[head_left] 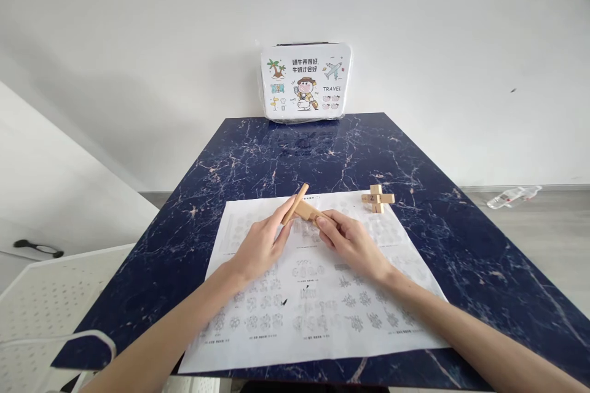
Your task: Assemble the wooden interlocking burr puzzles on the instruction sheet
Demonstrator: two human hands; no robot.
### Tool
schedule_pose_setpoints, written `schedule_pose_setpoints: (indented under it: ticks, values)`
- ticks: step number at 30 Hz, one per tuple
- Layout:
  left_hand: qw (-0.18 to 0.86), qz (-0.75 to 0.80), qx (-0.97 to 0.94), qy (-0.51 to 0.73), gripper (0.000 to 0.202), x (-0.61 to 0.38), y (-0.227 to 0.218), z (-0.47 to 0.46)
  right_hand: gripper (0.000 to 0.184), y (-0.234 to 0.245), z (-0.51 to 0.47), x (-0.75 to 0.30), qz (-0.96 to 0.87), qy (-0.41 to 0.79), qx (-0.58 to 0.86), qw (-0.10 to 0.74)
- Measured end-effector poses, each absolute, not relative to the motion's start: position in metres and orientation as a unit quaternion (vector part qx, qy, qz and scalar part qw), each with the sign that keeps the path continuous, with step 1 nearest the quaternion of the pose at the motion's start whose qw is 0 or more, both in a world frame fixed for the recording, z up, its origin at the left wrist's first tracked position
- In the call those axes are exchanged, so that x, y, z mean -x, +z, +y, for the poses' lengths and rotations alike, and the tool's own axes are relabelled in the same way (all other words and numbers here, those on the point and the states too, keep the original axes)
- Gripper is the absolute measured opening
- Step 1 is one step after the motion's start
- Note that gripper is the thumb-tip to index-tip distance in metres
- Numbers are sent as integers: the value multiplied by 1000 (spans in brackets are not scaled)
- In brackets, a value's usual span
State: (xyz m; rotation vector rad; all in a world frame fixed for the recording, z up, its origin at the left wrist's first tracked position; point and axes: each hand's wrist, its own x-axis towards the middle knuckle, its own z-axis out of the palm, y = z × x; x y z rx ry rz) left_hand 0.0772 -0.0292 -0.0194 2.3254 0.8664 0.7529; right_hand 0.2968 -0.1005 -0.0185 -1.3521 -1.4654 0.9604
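My left hand point(263, 241) pinches a slim wooden stick point(295, 203) that slants up and to the right. My right hand point(345, 236) is closed on a notched wooden puzzle piece point(306, 211), whose left end meets or passes behind the stick. Both hands are over a white instruction sheet point(258, 338) printed with rows of small diagrams. Beyond my right hand, an assembled wooden cross puzzle point(378, 199) with dark markings stands at the sheet's upper right. My fingers cover part of the notched piece.
The sheet lies on a dark blue marble-patterned table point(322, 159). A white cartoon-printed case point(306, 81) leans against the wall at the far edge. On the floor at right is a plastic bottle point(513, 196). A white cable point(92, 334) hangs at lower left.
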Motion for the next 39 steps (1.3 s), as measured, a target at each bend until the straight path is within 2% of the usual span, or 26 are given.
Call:
schedule_pose_setpoints:
  ticks: [11, 19, 26, 32, 33, 36, 39]
  values:
    - [263, 237, -895, 271, 63, -84, -30, -37, 40, -17, -101, -291, -589, 418, 518, 459]
    - [257, 258, -878, 311, 69, -89, -26, -42, 43, -11, -102, -287, -601, 417, 505, 458]
    - [308, 285, -855, 303, 74, -91, -23, -46, 37, -17, -103, -284, -621, 355, 533, 451]
    - [430, 342, -774, 315, 84, -93, -11, -50, 26, -15, -103, -287, -632, 361, 526, 439]
    - [455, 352, -751, 323, 82, -92, -8, -49, 25, -14, -104, -288, -637, 365, 519, 437]
    - [526, 371, -713, 277, 55, -90, -1, -44, 25, -15, -105, -289, -664, 385, 485, 418]
    - [560, 357, -711, 232, 44, -88, 1, -40, 28, -19, -106, -288, -672, 427, 457, 397]
